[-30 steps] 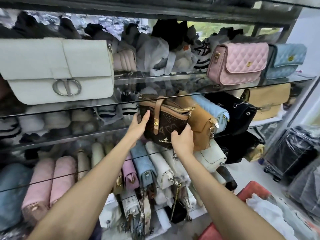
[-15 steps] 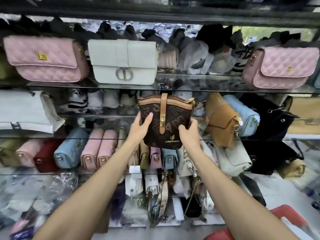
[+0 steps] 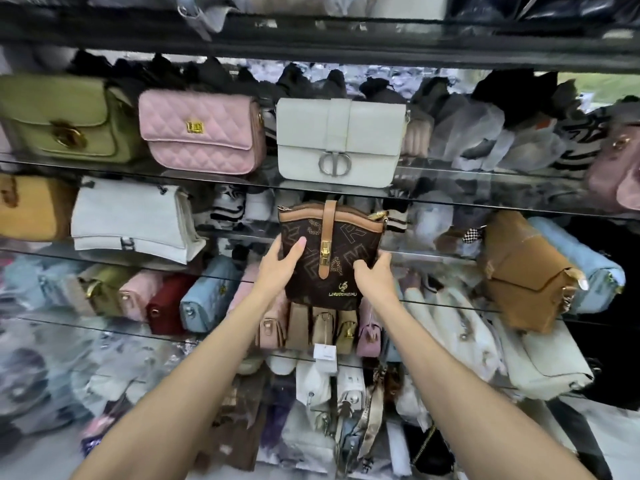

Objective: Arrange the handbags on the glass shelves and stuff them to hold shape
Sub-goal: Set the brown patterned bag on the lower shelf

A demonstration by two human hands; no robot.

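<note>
A dark brown patterned handbag (image 3: 329, 251) with a tan strap and gold clasp is held upright in front of the second glass shelf (image 3: 433, 252). My left hand (image 3: 282, 265) grips its left side and my right hand (image 3: 374, 275) grips its lower right side. Above it, on the upper glass shelf (image 3: 485, 174), stand a white flap bag (image 3: 341, 140), a pink quilted bag (image 3: 201, 133) and an olive green bag (image 3: 65, 121). To the right, a tan bag (image 3: 523, 268) leans on a light blue bag (image 3: 581, 258).
A white bag (image 3: 128, 220) and a mustard bag (image 3: 31, 206) sit on the second shelf at left. The lower shelf holds red (image 3: 166, 303), blue (image 3: 207, 292) and pink bags packed side by side. Wrapped stock fills the shelf backs. More bags hang below.
The view has swung left, bringing the pink quilted and green bags into sight. Both hands have carried the brown bag left, away from the tan bag, and turned it upright facing me.
</note>
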